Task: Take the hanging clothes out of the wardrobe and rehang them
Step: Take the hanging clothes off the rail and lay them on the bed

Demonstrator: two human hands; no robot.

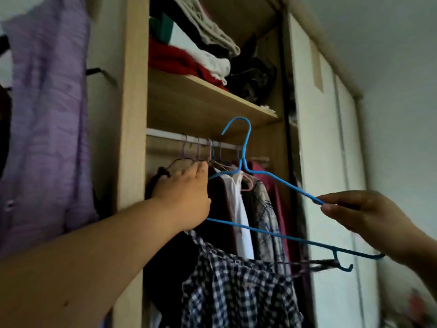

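Head view: the left hand (186, 195) reaches into the wardrobe (133, 114), its back towards the camera and its fingertips among the hanging clothes (238, 209), touching a dark hanger (182, 161) just under the rail (165, 135). Its fingers are hidden behind the hand, so I cannot tell whether they grip anything. The right hand (359, 214) is well apart from the left, out in front of the white door (326, 162), and pinches the sloping arm of a blue hanger (279, 179) between thumb and fingertips.

The blue hanger is bare and spans the gap between the two hands. Its hook points up, above and between the hands and in front of the shelf (212, 100). Its long bar runs from behind the left hand down to just under the right wrist, so it tilts down to the right. Its left end is hidden by the left hand.

A checked shirt (236, 287) hangs crumpled right below the left hand, and what holds it is not visible. Beyond the left hand a row of clothes hangs packed on the rail. Folded clothes (189, 60) lie on the shelf above both hands. A purple garment (47, 114) hangs outside the wardrobe, left of the left arm.
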